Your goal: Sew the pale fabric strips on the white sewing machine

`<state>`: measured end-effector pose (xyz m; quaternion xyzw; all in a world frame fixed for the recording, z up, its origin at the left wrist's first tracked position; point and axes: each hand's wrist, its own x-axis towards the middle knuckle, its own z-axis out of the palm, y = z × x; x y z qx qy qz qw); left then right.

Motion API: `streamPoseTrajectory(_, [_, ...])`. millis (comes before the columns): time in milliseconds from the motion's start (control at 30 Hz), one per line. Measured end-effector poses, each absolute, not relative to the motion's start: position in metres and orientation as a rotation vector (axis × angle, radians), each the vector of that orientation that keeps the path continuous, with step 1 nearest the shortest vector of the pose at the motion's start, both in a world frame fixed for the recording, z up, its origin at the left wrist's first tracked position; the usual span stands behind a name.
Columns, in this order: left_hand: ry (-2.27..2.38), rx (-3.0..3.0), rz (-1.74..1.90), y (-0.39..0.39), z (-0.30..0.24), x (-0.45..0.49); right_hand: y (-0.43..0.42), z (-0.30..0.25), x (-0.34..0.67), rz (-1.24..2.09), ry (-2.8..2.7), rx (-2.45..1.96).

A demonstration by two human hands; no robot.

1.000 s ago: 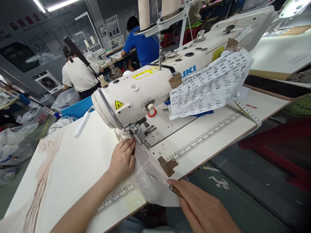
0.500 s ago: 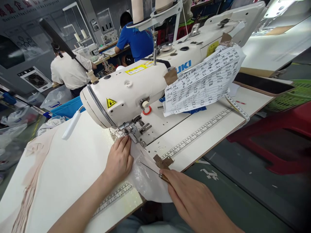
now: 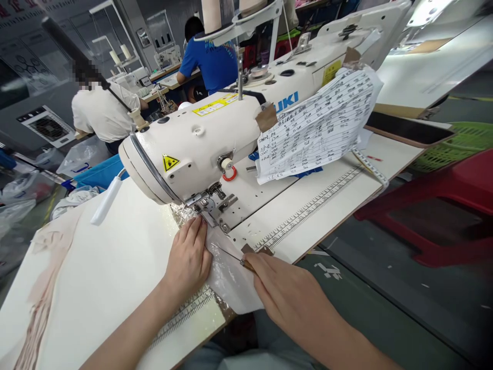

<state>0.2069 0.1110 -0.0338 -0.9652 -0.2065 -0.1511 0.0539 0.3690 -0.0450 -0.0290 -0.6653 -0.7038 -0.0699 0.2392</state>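
My left hand (image 3: 189,259) lies flat on a piece of sheer white fabric (image 3: 231,280), fingertips close to the presser foot (image 3: 206,208) of a white JUKI sewing machine (image 3: 215,139). My right hand (image 3: 287,295) is closed round a thin metal pointed tool (image 3: 231,255) with a brownish handle; its tip rests on the fabric just before the presser foot. The fabric hangs over the front edge of the sewing table (image 3: 115,267).
A printed paper sheet (image 3: 319,128) is taped to the machine arm. Ruler strips run along the table top (image 3: 308,213). Pinkish cloth (image 3: 46,277) lies at the left edge. Two people sit at machines behind. A red stool (image 3: 442,205) and green basket (image 3: 458,146) stand to the right.
My right hand has moved forward with the tool toward the presser foot, and the hanging fabric has been drawn up. The left hand has stayed put. The view has shifted slightly.
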Motion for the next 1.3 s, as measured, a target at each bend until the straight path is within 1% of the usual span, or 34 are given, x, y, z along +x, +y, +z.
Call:
streamPoseTrajectory(300, [-0.588,-2.901,-0.447,0.104,-0.032,0.207,-0.039,-0.021,0.364,-0.101,-1.921,-1.870])
streamPoseTrajectory(600, [-0.594,-2.922,-0.501,0.103,-0.031,0.207,-0.030,-0.016,0.361,0.137,-1.953,-1.952])
streamPoseTrajectory(733, [-0.631,-2.912,-0.507,0.107,-0.029,0.209,-0.024,-0.015,0.361,0.138,-1.930,-1.903])
streamPoseTrajectory(933, [-0.821,-2.844,-0.524,0.111,-0.025,0.212,-0.011,-0.016,0.361,0.130,-1.901,-1.909])
streamPoseTrajectory(1100, [-0.813,-2.839,-0.510,0.121,-0.025,0.212,-0.004,-0.018,0.362,0.126,-1.878,-1.901])
streamPoseTrajectory(1300, [-0.710,-2.792,-0.564,0.132,-0.025,0.205,-0.011,-0.018,0.361,0.338,-1.821,-1.835])
